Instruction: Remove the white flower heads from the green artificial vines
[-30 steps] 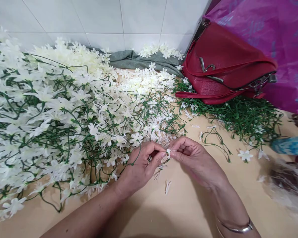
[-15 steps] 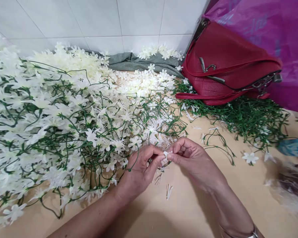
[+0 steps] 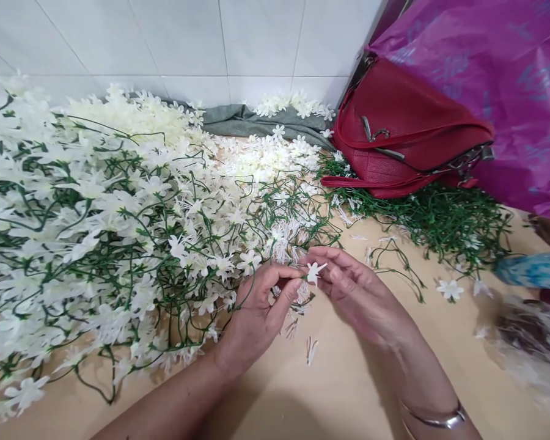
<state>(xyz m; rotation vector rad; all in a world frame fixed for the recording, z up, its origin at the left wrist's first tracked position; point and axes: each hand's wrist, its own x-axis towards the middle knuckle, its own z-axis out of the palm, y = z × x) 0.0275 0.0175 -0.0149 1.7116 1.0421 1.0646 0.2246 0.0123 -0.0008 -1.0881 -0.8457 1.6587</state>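
My left hand (image 3: 263,302) pinches the green stem of a small white artificial flower (image 3: 315,274) between thumb and forefinger. The flower's narrow petals point right, toward my right hand (image 3: 360,290). That hand is open beside the flower, its fingers apart and loosely curved; whether a fingertip touches a petal I cannot tell. Just beyond my hands lie white stamens (image 3: 288,238) and green stems (image 3: 279,201). A big heap of white artificial flowers on green stems (image 3: 119,244) spreads along the left.
Loose white blossoms (image 3: 266,156) lie toward the tiled wall (image 3: 266,36), by a grey cloth (image 3: 242,119). At the back right a red handbag (image 3: 407,122) rests on green stems (image 3: 458,214), before a purple plastic bag (image 3: 522,91). Clear plastic (image 3: 531,342) lies at the right.
My right fingers have let go of the flower and opened away from it. The flower's petals now show spread out, while my left hand keeps its pinch. The view has shifted slightly.
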